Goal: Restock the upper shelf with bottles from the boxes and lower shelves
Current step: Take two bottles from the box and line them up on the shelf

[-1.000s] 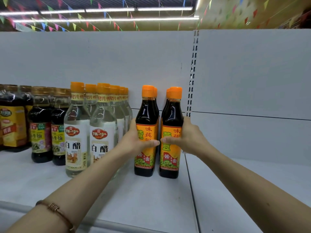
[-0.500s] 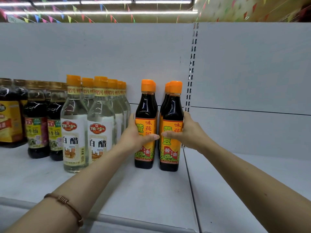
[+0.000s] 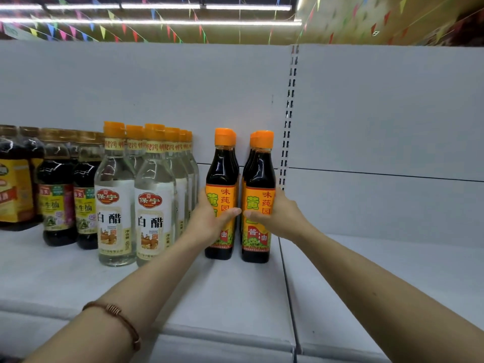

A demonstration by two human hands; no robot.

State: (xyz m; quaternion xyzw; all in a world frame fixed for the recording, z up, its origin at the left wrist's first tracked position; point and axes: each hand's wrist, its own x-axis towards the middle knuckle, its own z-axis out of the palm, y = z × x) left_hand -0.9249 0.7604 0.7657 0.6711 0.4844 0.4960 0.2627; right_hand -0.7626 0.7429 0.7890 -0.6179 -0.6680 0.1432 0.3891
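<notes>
Head view, only one camera. Two front dark soy sauce bottles stand upright on the white upper shelf (image 3: 230, 289), just left of the slotted upright (image 3: 288, 121) in the back panel. Left soy sauce bottle (image 3: 222, 176): dark liquid, orange cap, orange-yellow label with green and red characters and a green patch at the bottom. Right soy sauce bottle (image 3: 259, 179): same look, same cap, same label. Behind each, another orange cap peeks out, so each front bottle heads a short row; the rear bottles are mostly hidden.

Left hand (image 3: 209, 218) wraps the left soy sauce bottle at label height, thumb across the front, fingers round the left side; gripping it. Right hand (image 3: 277, 216) wraps the right soy sauce bottle the same way, thumb on the label front, fingers round the right side; gripping it. Thumb tips nearly meet in the narrow gap between the two bottles. Both bottle bases sit on the shelf, bottles close but apart.

Left wrist carries a brown bracelet (image 3: 117, 315).

Left of the hands: rows of clear white vinegar bottles (image 3: 115, 195) with orange caps, just beside the left hand. Farther left, dark sauce bottles (image 3: 56, 200) with gold caps, then a larger dark bottle with a yellow label (image 3: 15, 189) at the frame edge. Shelf section right of the upright is bare white board. Coloured bunting (image 3: 104, 30) and strip lights overhead.
</notes>
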